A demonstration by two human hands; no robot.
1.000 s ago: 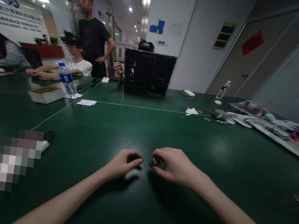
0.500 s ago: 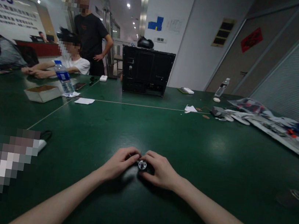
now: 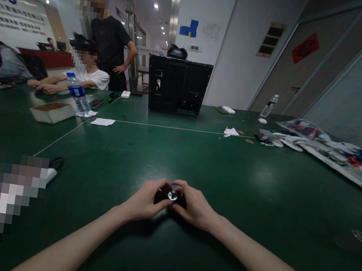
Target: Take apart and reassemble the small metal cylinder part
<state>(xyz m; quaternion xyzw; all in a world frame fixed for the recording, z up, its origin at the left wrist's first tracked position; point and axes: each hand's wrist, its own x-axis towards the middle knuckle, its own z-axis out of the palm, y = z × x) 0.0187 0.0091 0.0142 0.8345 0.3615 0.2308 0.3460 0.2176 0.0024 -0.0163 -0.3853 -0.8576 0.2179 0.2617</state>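
My left hand [image 3: 145, 200] and my right hand [image 3: 193, 204] meet low in the middle of the green table [image 3: 229, 173]. Between their fingertips sits a small dark round part with a shiny metal centre [image 3: 171, 195]. Both hands pinch it from either side, fingers curled around it. Most of the part is hidden by my fingers, so its full shape is unclear.
A black computer case [image 3: 177, 85] stands at the far middle. A water bottle [image 3: 78, 94] and a shallow white box [image 3: 52, 111] lie far left beside seated people; one person stands behind. Flat packaging and parts [image 3: 327, 151] spread at right. A round disc [image 3: 360, 238] lies near right.
My hands came together from slightly apart. The small round part, first in my right fingers alone, is now gripped by both hands and raised a little.
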